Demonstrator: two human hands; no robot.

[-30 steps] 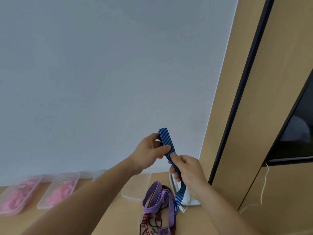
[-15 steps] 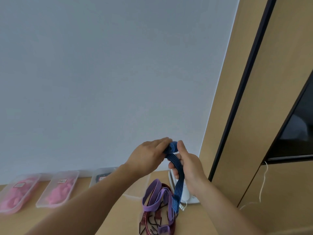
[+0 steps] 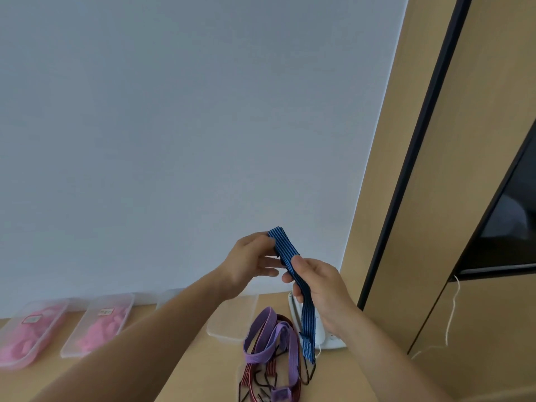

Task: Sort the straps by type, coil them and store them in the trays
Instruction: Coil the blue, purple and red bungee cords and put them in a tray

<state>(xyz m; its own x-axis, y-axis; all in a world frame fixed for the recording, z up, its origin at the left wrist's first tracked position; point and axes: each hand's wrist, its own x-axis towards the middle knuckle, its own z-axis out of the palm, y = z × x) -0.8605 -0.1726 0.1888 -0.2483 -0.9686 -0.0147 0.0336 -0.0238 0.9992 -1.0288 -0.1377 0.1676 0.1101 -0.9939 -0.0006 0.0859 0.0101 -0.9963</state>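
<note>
Both hands are raised in front of the pale wall [image 3: 174, 140], above a light wooden table [image 3: 185, 369], and share one blue striped strap [image 3: 285, 248]. The left hand [image 3: 251, 261] holds the strap's upper, folded end at the tips of its thumb and forefinger, though the exact contact is partly hidden; its lower fingers [image 3: 268, 272] are stretched out straight towards the right hand and carry nothing. The right hand [image 3: 322, 288] grips the strap a little lower, with the thumb pressed on the striped face and the other fingers curled round it. Between the two hands the strap runs taut and slanted. Below the right hand it hangs down to the table, and its end lies just beside a purple strap [image 3: 271, 333]. The purple strap lies looped over a red strap [image 3: 246, 378] with black hooks. Behind them stands a clear tray [image 3: 232, 326], partly covered by the left forearm. Two more clear trays [image 3: 32, 335] [image 3: 98, 326] at the far left hold pink contents and carry small labels. A white device [image 3: 327, 339] lies under the right wrist. To the right rise wooden panels [image 3: 435, 198] with a dark screen [image 3: 510, 227], and a thin white cord [image 3: 451, 314] dangles there.
</note>
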